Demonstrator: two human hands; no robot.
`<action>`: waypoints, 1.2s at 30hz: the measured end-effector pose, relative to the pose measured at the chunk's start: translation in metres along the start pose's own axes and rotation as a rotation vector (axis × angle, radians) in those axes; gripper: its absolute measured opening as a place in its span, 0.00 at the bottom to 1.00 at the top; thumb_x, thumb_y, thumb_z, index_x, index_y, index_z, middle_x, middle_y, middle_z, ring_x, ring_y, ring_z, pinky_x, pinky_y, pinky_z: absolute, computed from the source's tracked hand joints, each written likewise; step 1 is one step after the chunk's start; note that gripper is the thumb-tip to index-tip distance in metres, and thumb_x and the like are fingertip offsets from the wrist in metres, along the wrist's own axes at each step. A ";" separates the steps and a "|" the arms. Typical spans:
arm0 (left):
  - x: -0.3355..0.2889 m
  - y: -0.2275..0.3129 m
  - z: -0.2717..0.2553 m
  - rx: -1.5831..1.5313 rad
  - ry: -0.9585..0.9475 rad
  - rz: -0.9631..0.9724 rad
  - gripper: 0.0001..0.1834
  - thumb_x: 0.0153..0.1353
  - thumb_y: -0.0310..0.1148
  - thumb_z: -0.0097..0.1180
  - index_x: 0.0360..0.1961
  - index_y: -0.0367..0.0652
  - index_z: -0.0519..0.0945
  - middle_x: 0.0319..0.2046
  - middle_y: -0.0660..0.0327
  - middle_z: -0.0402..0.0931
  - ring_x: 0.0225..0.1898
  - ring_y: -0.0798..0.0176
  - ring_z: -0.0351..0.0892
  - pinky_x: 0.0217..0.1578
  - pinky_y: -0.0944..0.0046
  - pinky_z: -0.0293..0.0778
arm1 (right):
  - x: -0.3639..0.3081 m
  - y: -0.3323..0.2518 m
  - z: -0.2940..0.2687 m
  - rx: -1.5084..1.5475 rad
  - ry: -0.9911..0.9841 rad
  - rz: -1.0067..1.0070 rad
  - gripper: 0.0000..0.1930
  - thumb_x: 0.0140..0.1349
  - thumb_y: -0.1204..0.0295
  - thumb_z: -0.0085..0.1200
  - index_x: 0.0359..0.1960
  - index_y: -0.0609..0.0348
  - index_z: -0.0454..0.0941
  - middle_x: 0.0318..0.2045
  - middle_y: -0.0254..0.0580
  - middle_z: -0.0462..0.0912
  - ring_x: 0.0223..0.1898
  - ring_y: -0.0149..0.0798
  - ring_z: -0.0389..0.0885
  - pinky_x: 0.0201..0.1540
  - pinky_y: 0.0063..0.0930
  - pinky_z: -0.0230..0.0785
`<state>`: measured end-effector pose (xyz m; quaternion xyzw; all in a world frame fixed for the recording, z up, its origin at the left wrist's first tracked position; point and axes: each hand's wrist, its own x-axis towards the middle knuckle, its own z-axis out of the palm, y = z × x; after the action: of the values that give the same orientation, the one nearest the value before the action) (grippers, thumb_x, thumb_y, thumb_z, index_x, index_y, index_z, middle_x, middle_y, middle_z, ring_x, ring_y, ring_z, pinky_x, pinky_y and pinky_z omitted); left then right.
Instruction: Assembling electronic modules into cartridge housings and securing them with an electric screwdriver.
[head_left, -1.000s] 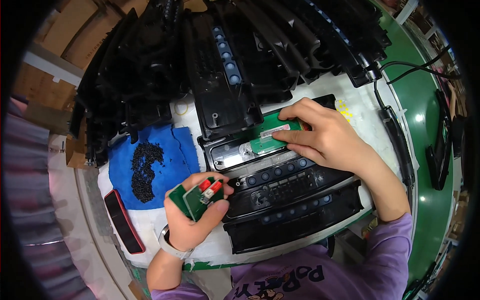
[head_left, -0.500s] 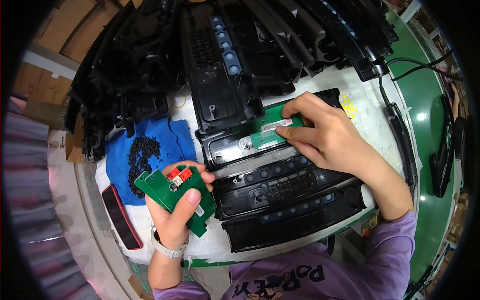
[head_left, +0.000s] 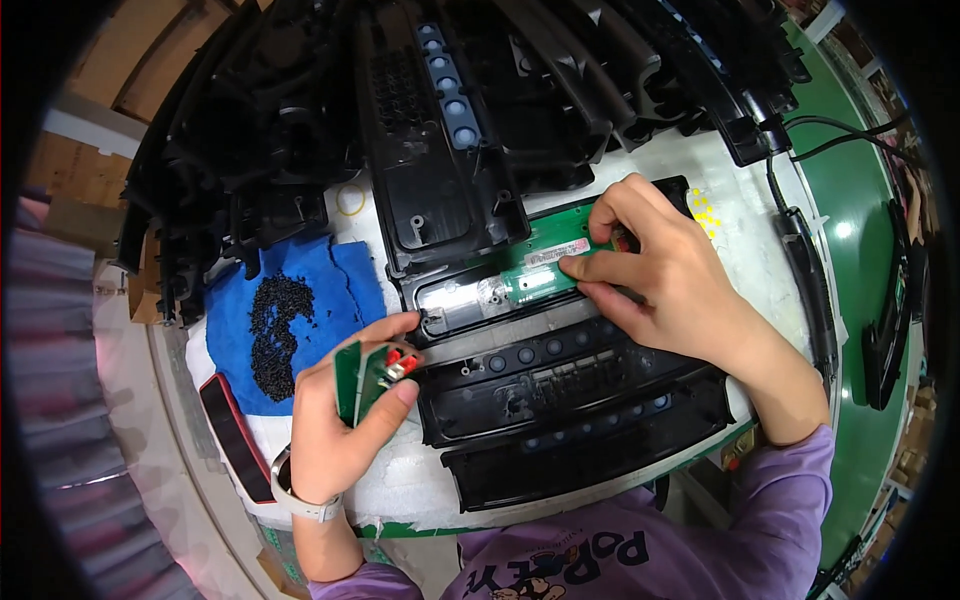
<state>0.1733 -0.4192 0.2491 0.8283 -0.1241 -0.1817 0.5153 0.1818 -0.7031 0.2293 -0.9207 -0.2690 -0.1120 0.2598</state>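
Note:
A green circuit board (head_left: pixel 530 284) with a white label lies in the recess of a black plastic panel (head_left: pixel 450 310). My right hand (head_left: pixel 672 280) pinches the board's right part between thumb and fingers. To the left, my left hand (head_left: pixel 335 440) is closed around a small stack of green circuit boards (head_left: pixel 366 378), seen almost edge-on, with red and white connectors (head_left: pixel 400 366) on top. The left index finger reaches to the panel's left end. Nearer me lie two more black panels (head_left: pixel 560 390), one with a row of round dark buttons.
Small black screws (head_left: pixel 280 325) are heaped on a blue cloth (head_left: pixel 355 290) at the left, beside a red-edged phone (head_left: pixel 235 440). Black panels (head_left: pixel 430 200) crowd the far side. A corded tool (head_left: pixel 800 260) lies at the right, near yellow dots (head_left: pixel 706 212).
My left hand has turned, tipping its boards edge-on, and its index finger has stretched toward the panel. The board under my right hand now lies flatter and slightly further right.

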 end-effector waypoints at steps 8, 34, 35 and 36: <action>0.007 -0.004 0.007 0.140 -0.006 0.104 0.10 0.44 0.21 0.55 0.31 0.30 0.76 0.46 0.48 0.74 0.37 0.57 0.78 0.41 0.66 0.70 | -0.001 0.007 0.006 0.123 0.011 -0.042 0.09 0.39 0.80 0.58 0.27 0.61 0.80 0.31 0.38 0.70 0.34 0.38 0.71 0.28 0.29 0.69; -0.027 0.006 0.034 -1.018 -0.112 -0.262 0.27 0.66 0.52 0.33 0.46 0.38 0.72 0.37 0.61 0.75 0.40 0.71 0.73 0.40 0.74 0.70 | 0.002 -0.101 0.008 -0.216 0.040 -0.777 0.11 0.46 0.72 0.53 0.32 0.59 0.79 0.40 0.39 0.76 0.47 0.38 0.74 0.39 0.32 0.69; -0.027 0.005 0.034 -1.033 -0.134 -0.279 0.28 0.66 0.52 0.33 0.46 0.37 0.72 0.37 0.61 0.75 0.40 0.70 0.74 0.40 0.74 0.70 | -0.001 -0.103 0.006 -0.215 0.003 -0.751 0.11 0.45 0.72 0.53 0.32 0.61 0.79 0.39 0.41 0.76 0.46 0.40 0.74 0.39 0.31 0.69; -0.027 0.006 0.033 -1.045 -0.130 -0.271 0.28 0.66 0.52 0.33 0.46 0.37 0.72 0.37 0.61 0.75 0.40 0.70 0.74 0.40 0.74 0.70 | -0.002 -0.105 0.003 -0.212 -0.033 -0.727 0.11 0.44 0.72 0.53 0.31 0.63 0.79 0.39 0.43 0.76 0.46 0.41 0.75 0.38 0.31 0.70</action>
<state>0.1345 -0.4381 0.2457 0.4575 0.0591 -0.3349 0.8216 0.1218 -0.6266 0.2697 -0.7886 -0.5690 -0.2094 0.1020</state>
